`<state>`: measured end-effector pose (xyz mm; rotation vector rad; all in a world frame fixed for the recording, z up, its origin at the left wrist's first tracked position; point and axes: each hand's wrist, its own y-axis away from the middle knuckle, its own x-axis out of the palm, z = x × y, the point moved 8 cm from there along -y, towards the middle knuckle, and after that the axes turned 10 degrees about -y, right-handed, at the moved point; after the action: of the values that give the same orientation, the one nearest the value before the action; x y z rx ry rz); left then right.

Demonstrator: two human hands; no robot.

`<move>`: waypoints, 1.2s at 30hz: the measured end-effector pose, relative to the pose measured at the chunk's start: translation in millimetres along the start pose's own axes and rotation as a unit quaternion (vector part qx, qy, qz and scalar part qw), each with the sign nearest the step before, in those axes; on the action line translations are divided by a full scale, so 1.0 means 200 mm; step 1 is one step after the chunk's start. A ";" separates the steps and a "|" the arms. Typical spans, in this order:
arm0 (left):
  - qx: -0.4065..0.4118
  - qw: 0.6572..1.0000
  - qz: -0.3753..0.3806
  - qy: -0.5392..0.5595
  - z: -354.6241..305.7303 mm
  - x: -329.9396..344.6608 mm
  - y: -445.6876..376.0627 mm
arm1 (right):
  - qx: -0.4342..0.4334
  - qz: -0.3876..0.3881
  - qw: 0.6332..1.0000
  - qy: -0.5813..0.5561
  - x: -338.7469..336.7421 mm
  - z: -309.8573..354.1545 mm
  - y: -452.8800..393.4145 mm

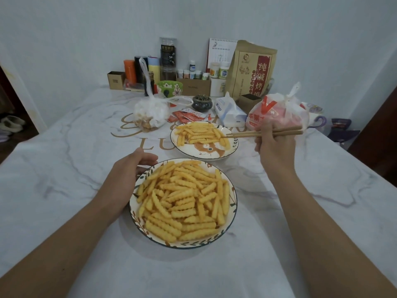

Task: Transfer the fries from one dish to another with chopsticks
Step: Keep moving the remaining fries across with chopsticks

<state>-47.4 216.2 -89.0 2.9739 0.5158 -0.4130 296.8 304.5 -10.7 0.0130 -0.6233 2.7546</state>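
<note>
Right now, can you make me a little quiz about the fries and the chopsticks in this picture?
1. True or false: the right hand holds the chopsticks.
2. Where do the chopstick tips point? A) over the far plate with the dog drawing B) into the tissue pack C) at the green bowl
3. Fill in: the left hand rests against the rim of the ____ bowl of crinkle-cut fries.

Key: 1 true; 2 A; 3 near. The near bowl holds many more fries than the far plate.
</note>
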 end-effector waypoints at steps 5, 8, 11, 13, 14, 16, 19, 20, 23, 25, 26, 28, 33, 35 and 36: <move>0.002 1.000 -0.001 -0.006 0.00 0.00 0.00 | -0.052 0.050 0.995 0.069 0.10 -0.01 0.01; -0.002 1.000 -0.004 -0.003 0.00 -0.01 0.00 | -0.057 0.053 0.994 0.080 0.11 -0.01 0.02; 0.000 1.000 -0.003 -0.004 0.00 0.00 0.00 | -0.029 0.029 0.999 0.035 0.09 0.00 0.02; -0.001 1.000 -0.001 -0.007 0.00 0.00 -0.01 | -0.026 0.023 0.999 0.031 0.08 0.00 0.01; -0.001 1.000 0.000 -0.007 0.00 0.00 -0.01 | -0.023 0.023 0.999 0.034 0.09 0.00 0.01; -0.004 1.000 0.001 -0.004 0.01 0.00 -0.01 | -0.016 0.028 0.999 0.037 0.10 -0.02 0.02; -0.009 1.000 0.000 0.002 0.00 0.00 0.00 | -0.014 0.006 1.000 0.018 0.08 -0.01 0.02; -0.010 1.000 -0.001 0.003 0.00 0.00 0.00 | -0.008 -0.015 1.000 -0.003 0.05 0.01 0.02; -0.007 1.000 -0.001 0.000 -0.01 0.00 0.00 | 0.065 -0.038 0.984 -0.163 0.00 0.04 0.00; -0.004 1.000 0.000 0.001 -0.01 0.00 0.00 | 0.135 0.048 0.954 -0.263 0.04 0.04 0.01; -0.003 1.000 0.000 0.001 0.00 0.00 0.00 | 0.165 0.105 0.939 -0.283 0.07 0.04 0.03; -0.003 1.000 -0.002 0.001 -0.01 0.00 0.01 | 0.201 0.196 0.916 -0.287 0.10 0.05 0.06; 0.003 1.000 -0.001 -0.001 -0.01 -0.01 0.01 | 0.205 0.296 0.899 -0.248 0.14 0.09 0.13; 0.001 1.000 -0.003 -0.002 -0.01 -0.01 0.01 | 0.195 0.301 0.908 -0.217 0.15 0.08 0.14; 0.001 1.000 -0.004 -0.003 -0.01 -0.01 0.01 | 0.186 0.297 0.915 -0.201 0.14 0.07 0.13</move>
<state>-47.8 214.6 -86.1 2.9728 0.5265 -0.4238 261.7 284.3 -6.0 0.5799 -0.1900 3.4629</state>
